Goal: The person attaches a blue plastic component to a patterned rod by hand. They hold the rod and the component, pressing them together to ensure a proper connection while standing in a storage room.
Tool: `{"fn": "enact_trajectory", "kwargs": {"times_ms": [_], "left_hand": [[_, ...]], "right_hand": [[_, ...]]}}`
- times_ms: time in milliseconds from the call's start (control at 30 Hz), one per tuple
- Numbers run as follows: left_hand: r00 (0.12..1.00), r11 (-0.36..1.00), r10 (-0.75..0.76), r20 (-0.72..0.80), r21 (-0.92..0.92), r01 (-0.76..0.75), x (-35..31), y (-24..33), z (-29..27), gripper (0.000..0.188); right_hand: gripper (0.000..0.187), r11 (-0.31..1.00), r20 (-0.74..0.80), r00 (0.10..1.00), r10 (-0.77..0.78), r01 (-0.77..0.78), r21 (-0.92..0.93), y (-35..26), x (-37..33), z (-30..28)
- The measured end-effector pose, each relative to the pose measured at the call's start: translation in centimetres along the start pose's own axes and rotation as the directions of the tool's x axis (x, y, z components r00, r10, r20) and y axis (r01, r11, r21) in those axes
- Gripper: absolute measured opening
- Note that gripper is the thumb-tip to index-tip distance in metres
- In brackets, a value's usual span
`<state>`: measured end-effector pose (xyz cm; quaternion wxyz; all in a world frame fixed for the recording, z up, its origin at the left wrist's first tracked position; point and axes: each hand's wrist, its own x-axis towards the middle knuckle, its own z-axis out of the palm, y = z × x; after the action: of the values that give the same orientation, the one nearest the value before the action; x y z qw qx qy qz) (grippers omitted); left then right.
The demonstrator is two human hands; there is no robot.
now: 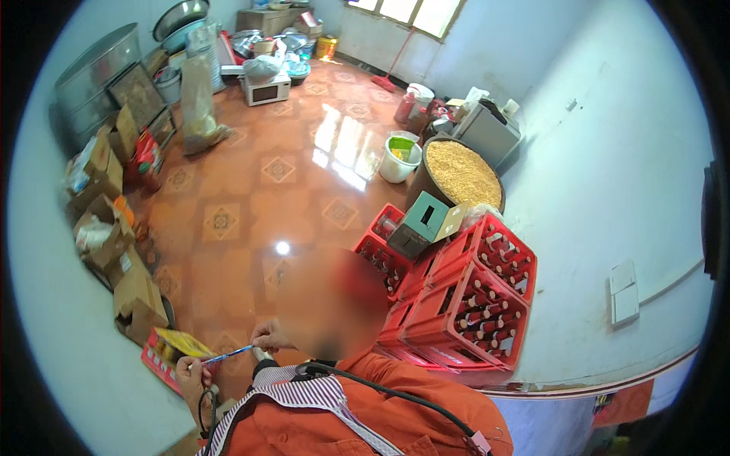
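Note:
A thin, blue-and-white, pen-like stick (230, 354) stretches between my two hands at the lower left. My left hand (192, 374) pinches its left end, with a dark cord round the wrist. At its other end my right hand (270, 337) has its fingers closed. A blurred patch hides what lies just right of that hand, including most of the forearm. Beside and behind my left hand stands a red-and-yellow printed carton (171, 351). Below, my orange clothing (319, 418) and a striped strap (304, 392) show.
Red crates (464, 323) of bottles are stacked at the right, topped by a green box (426, 220). Behind them stand a tub of yellow grain (464, 175) and a white bucket (400, 158). Cardboard boxes (137, 300) line the left wall; a microwave (266, 90) sits farther back.

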<state>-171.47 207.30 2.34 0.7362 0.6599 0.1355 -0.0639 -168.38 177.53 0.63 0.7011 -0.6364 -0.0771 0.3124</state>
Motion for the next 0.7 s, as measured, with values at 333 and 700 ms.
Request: {"fn": "enact_trajectory", "kwargs": {"times_ms": [333,700], "left_hand": [[0.88,0.999,0.015,0.475,0.034,-0.035,26.2,11.1,10.6,0.008],[0.457,0.981,-0.178,0.872,0.195,0.008,42.1,11.9,31.4,0.01]], "right_hand": [[0.021,1.0,-0.385,0.923,0.009,-0.01,-0.001,-8.8,11.2,-13.1],[0.025,0.895,-0.754,0.639,0.152,0.234,0.379,-6.7,12.1,-28.5]]}}
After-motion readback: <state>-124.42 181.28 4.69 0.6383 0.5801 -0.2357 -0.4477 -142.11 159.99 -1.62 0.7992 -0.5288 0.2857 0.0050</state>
